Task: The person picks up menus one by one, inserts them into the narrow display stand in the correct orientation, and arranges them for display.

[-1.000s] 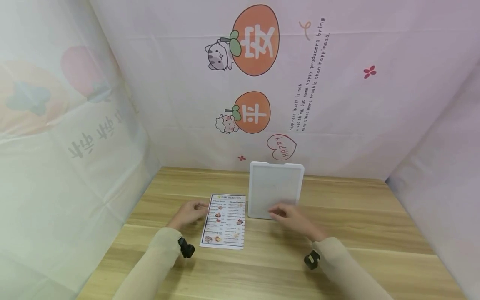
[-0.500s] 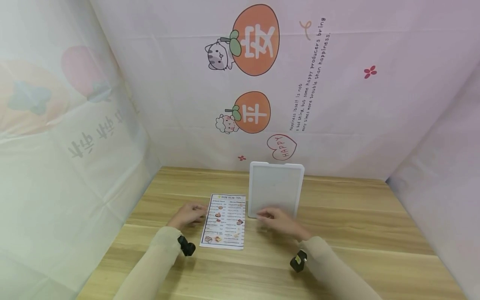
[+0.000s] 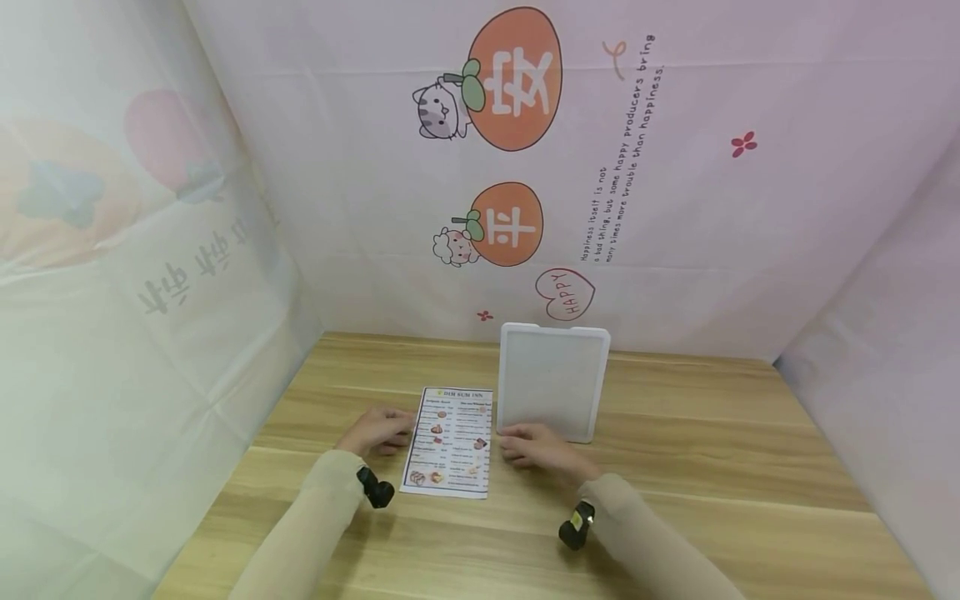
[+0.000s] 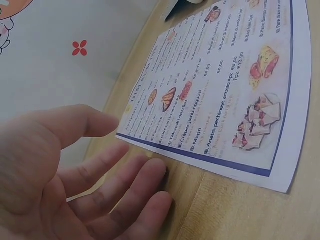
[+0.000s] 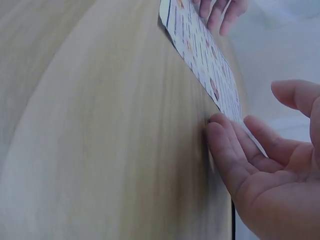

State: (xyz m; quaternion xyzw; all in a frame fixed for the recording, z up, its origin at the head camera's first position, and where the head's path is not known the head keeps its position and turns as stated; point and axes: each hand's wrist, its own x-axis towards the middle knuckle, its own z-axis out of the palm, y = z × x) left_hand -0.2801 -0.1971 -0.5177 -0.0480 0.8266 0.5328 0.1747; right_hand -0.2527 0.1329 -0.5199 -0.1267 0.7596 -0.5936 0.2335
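Observation:
A printed paper menu headed "Dim Sum Inn" (image 3: 450,443) lies flat on the table between the hands. At its left edge is my left hand (image 3: 378,431), fingers loosely bent with nothing in them. The left wrist view shows its fingertips (image 4: 159,167) on or close over the wood, just beside the menu's blue border (image 4: 235,167). My right hand (image 3: 542,450) is at the menu's right edge, its fingers together and thumb apart. Behind that hand a white-rimmed, pale rectangular board (image 3: 553,379) stands upright, its lower edge partly hidden by the hand.
The wood-grain table (image 3: 690,467) ends at a printed cloth backdrop (image 3: 375,208) with fruit and cartoon animals. Cloth also hangs at the left and right sides. Small dark cameras (image 3: 576,527) sit on both wrists.
My right hand has moved left and slightly nearer, from in front of the white board to the menu's right edge. My left hand, the menu and the board have stayed nearly still.

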